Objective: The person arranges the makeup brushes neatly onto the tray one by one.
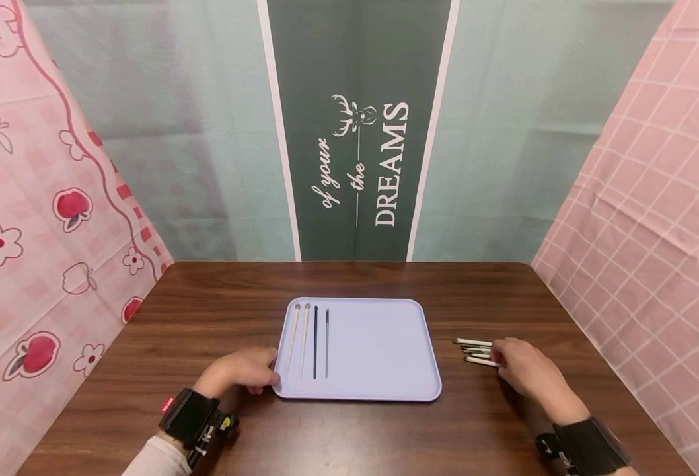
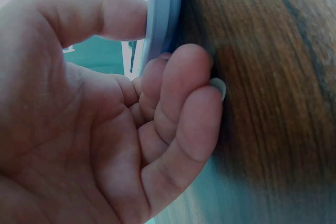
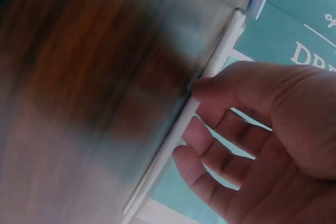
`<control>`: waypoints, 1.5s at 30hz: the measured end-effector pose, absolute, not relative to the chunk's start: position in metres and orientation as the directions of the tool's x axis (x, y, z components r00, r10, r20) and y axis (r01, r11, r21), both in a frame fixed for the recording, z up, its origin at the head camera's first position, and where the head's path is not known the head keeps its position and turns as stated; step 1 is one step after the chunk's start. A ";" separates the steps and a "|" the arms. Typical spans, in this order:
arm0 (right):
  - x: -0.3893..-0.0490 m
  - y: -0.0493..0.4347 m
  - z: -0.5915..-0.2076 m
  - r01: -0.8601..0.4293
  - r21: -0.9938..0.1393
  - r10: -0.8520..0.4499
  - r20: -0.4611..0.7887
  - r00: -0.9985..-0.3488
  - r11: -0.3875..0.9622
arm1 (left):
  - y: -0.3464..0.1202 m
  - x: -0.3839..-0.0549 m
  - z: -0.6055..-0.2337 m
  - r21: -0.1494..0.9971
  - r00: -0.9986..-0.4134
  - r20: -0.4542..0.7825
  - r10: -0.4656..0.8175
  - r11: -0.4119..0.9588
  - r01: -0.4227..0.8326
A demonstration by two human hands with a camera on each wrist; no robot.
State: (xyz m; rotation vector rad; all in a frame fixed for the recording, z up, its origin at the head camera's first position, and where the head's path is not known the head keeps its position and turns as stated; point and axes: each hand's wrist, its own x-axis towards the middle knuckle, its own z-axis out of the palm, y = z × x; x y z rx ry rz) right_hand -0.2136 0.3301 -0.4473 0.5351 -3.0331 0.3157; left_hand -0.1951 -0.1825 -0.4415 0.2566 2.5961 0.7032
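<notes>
A pale lilac tray [image 1: 379, 350] lies on the table, and my left hand [image 1: 242, 369] holds its near left edge. In the left wrist view the thumb presses the tray's rim [image 2: 167, 14] while the other fingers curl at its underside. On the tray's left part lie two cream makeup brushes [image 1: 304, 338], a black one [image 1: 316, 344] and a grey one [image 1: 327, 347], side by side. Right of the tray, my right hand [image 1: 528, 370] is at a small bunch of white and green makeup brushes [image 1: 474, 351]. Its thumb and fingers pinch a white-handled brush [image 3: 223, 43] in the right wrist view.
The brown wooden table [image 1: 219, 297] reaches back to a green curtain [image 1: 355, 244] with white lettering. Pink patterned cloths hang at the left [image 1: 70, 264] and right [image 1: 641, 251]. A black strap with a camera sits on each wrist.
</notes>
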 end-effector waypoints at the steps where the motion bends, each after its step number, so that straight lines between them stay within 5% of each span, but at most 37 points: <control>1: -0.213 0.330 -0.446 -0.348 -0.196 -0.338 0.081 -0.938 0.917 | -0.183 -0.195 -0.442 0.521 -0.888 -0.361 0.286 0.851 0.063; 19: -0.218 0.301 -0.436 -0.422 -0.216 -0.381 0.209 -0.901 0.880 | -0.182 -0.195 -0.440 0.533 -0.880 -0.371 0.297 0.844 0.060; 33: -0.226 0.274 -0.431 -0.401 -0.271 -0.372 0.154 -0.915 0.875 | -0.183 -0.195 -0.439 0.532 -0.883 -0.368 0.291 0.845 0.057; 45: -0.233 0.235 -0.424 -0.256 -0.393 -0.259 0.048 -0.965 0.883 | -0.183 -0.196 -0.439 0.532 -0.880 -0.375 0.292 0.845 0.054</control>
